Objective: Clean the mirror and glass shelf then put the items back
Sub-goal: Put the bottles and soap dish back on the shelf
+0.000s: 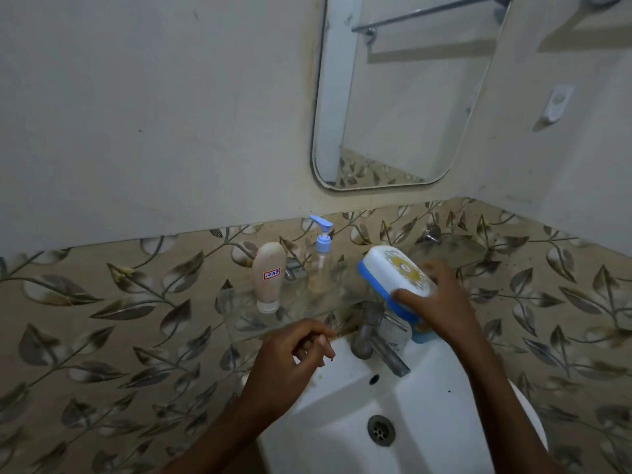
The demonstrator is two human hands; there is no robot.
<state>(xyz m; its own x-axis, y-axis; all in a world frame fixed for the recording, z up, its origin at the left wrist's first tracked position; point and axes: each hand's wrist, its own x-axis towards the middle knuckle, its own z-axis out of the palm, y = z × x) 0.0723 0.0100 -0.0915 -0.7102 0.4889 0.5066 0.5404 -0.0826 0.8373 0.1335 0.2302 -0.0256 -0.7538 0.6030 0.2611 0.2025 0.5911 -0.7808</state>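
A rounded mirror (400, 97) hangs on the wall above a clear glass shelf (294, 309). On the shelf stand an upside-down beige tube (268, 277) with a red-and-white label and a clear pump bottle (320, 260) with a blue head. My right hand (441, 299) is shut on a white-and-blue soap box (393, 273), held tilted over the shelf's right end. My left hand (294, 357) hovers below the shelf's front edge, fingers curled loosely, nothing visible in it.
A white sink (427, 405) with a metal tap (376, 340) sits under the shelf. A small blue item (424, 333) rests on the sink rim under my right hand. Leaf-patterned tiles cover the lower wall. A white wall fitting (557, 102) is at the right.
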